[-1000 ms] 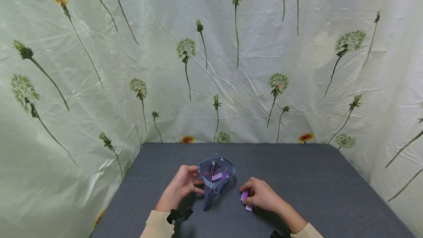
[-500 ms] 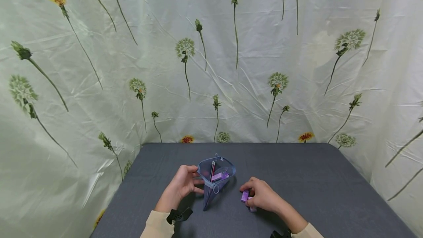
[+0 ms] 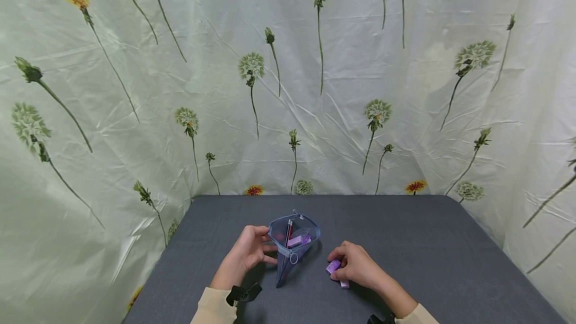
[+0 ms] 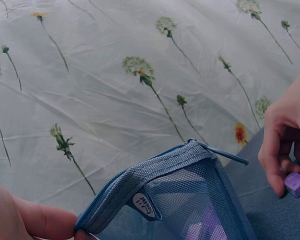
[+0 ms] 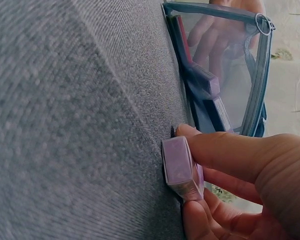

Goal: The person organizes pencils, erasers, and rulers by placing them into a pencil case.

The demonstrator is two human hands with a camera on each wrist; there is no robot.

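Note:
My left hand pinches the rim of a blue mesh pencil case at its left corner, the zipper open and the mouth facing up. Inside the case show pencils and purple-and-white blocks like erasers. To the right of the case my right hand pinches a small purple eraser between thumb and fingers, low at the table. A second eraser lies right under that hand, partly hidden by it. In the right wrist view an eraser's pale end faces the camera beside the thumb.
A dark grey cloth covers the table. Behind it hangs a pale curtain printed with dandelions. The case's ring zipper pull hangs at its front, and a black strap circles the left wrist.
The purple eraser at the right fingertips has turned from near upright to slanted. The second eraser has shifted slightly right under the hand. The left hand and case stay put.

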